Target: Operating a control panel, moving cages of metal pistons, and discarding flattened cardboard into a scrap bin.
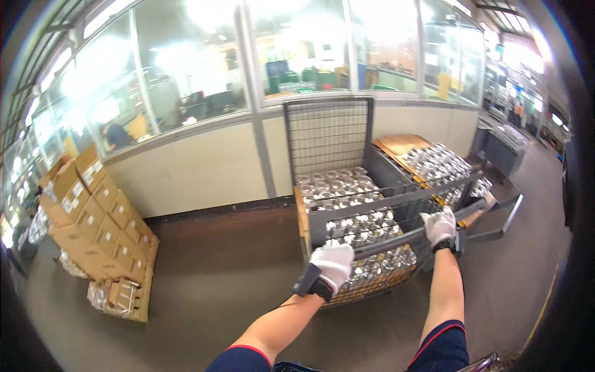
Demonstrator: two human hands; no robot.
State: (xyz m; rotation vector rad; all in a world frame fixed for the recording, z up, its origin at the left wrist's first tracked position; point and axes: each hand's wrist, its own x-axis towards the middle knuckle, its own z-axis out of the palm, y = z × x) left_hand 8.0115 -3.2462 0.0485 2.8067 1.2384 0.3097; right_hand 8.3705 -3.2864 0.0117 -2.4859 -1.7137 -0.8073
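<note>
Cage [330, 135], one; wire mesh in a dark frame; standing on the floor [217, 266] ahead of the person, near the pale wall [192, 170], its tall back panel nearest that wall. Contents: shiny metal parts [338, 193], many, set close together in rows.

Panel [396, 199], one; dark bars; slanting across the near side of the cage, in front of the parts.

Left hand [334, 261], white glove, dark strap at the wrist; at the panel's near left corner; fingers curled, closed on the panel, tips hidden from view.

Right hand [440, 227], white glove, dark strap likewise; on the panel's lower bar, farther right; thumb standing apart, fingers forward over the bar and partly hidden; whether they grip or merely rest, cannot be told.

Bin [392, 166], one; just right of the cage; carrying similar metal parts and a brown sheet [401, 144].

Boxes [102, 217], brown card, stacked on a pallet [149, 291]; well apart, to the left.
</note>
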